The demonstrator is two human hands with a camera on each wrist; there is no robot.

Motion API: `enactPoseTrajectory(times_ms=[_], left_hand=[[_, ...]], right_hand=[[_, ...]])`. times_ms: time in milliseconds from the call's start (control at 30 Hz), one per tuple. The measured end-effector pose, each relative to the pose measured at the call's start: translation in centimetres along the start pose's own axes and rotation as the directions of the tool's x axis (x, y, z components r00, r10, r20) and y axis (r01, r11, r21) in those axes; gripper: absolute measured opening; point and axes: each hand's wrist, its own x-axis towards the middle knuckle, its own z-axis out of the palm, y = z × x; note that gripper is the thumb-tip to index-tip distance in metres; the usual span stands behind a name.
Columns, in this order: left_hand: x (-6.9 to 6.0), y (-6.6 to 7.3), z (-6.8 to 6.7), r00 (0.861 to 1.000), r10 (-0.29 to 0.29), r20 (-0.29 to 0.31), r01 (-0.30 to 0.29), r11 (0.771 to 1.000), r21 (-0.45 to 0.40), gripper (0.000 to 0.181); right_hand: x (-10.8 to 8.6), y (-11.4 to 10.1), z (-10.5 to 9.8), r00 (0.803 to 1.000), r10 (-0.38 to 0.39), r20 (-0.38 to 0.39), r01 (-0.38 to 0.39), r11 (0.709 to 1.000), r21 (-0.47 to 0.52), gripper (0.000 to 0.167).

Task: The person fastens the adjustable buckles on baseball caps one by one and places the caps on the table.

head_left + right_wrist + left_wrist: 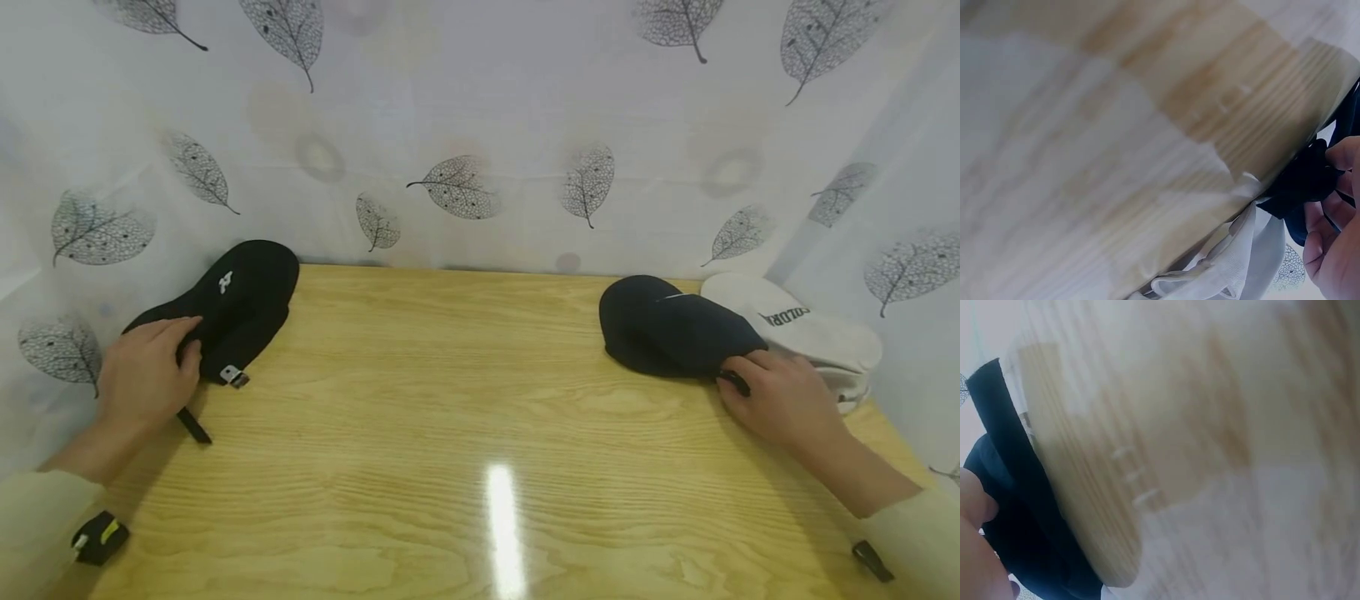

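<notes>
At the left lies a black cap (251,287) with a small white emblem, its strap and metal buckle showing at the near side. My left hand (150,367) grips its back edge between thumb and fingers; the left wrist view shows the thumb against the dark cloth (1029,506). Toward the right is a dark navy cap (667,329), brim pointing left. My right hand (783,396) pinches it by the back strap, and the right wrist view shows the black strap (1304,178) between thumb and fingers. Behind that hand a white cap (795,321) with dark lettering is partly hidden.
A light wood-grain table (420,400) spreads between the two hands, with a bright light reflection near its front. White cloth (510,100) printed with grey leaves hangs along the back and both sides, close to the caps.
</notes>
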Motion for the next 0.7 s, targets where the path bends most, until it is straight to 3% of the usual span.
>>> enactPoseTrajectory(times_ms=[167,333,567,700], left_hand=[[0.1,0.3,0.0,1.000,-0.007,0.004,0.007,1.000,0.007,0.026],[0.2,0.9,0.1,1.000,0.002,0.020,-0.002,1.000,-0.018,0.024],[-0.2,1.7,0.3,0.997,0.047,0.054,-0.044,0.997,-0.070,0.025],[-0.5,1.9,0.5,0.996,0.049,0.079,-0.043,0.996,-0.080,0.026]], right_hand=[[0.2,-0.5,-0.3,0.998,0.053,0.036,-0.053,0.999,-0.005,0.024],[0.5,-1.1,-0.5,0.998,0.068,0.006,-0.068,0.997,0.028,0.022],[1.0,-2.4,0.0,0.993,-0.008,-0.118,0.018,0.996,0.086,0.051],[1.4,-3.3,0.2,0.985,-0.038,-0.166,0.057,0.993,0.106,0.050]])
